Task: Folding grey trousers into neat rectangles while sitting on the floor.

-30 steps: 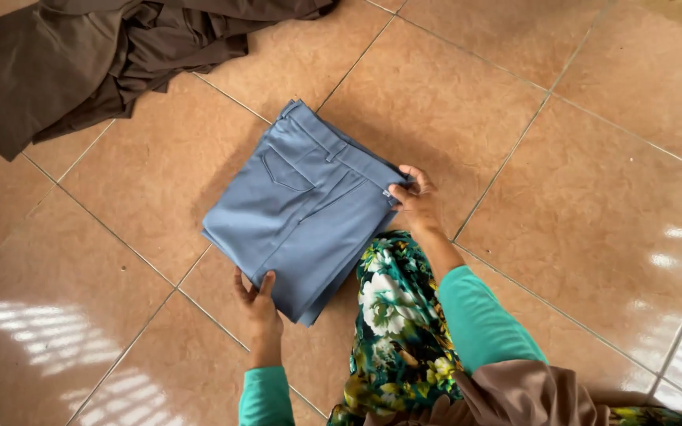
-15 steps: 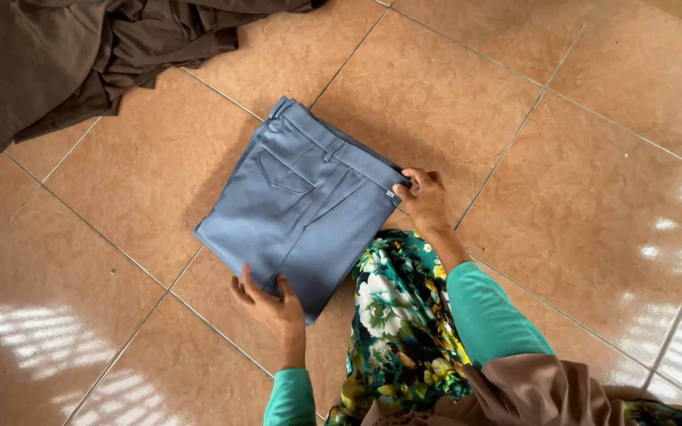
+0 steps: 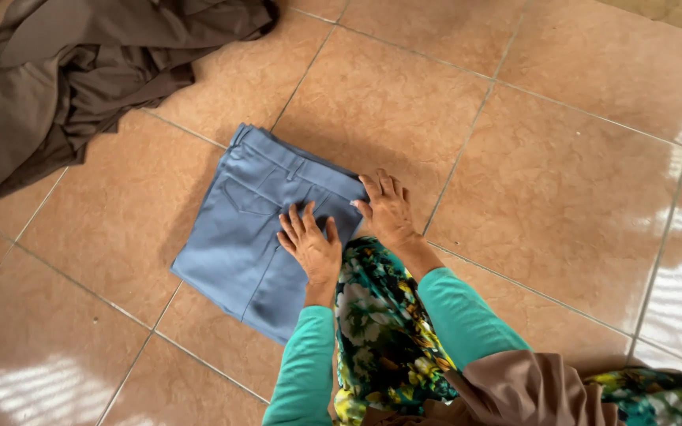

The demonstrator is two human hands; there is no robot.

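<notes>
Folded blue trousers (image 3: pixel 250 229) lie flat on the tan tiled floor, waistband toward the far side. My left hand (image 3: pixel 309 243) rests palm down on the trousers near their right half, fingers spread. My right hand (image 3: pixel 386 207) lies flat at the right edge by the waistband corner, fingers apart, partly on the cloth and partly on the tile. Both arms wear teal sleeves, and a floral scarf (image 3: pixel 380 339) hangs between them.
A heap of dark brown cloth (image 3: pixel 65 87) lies on the floor at the upper left, a short gap from the trousers. Bright window reflections show on the tiles at the lower left and far right.
My left hand has moved from the near bottom edge of the trousers up onto their middle. My right hand has opened flat at the waistband corner.
</notes>
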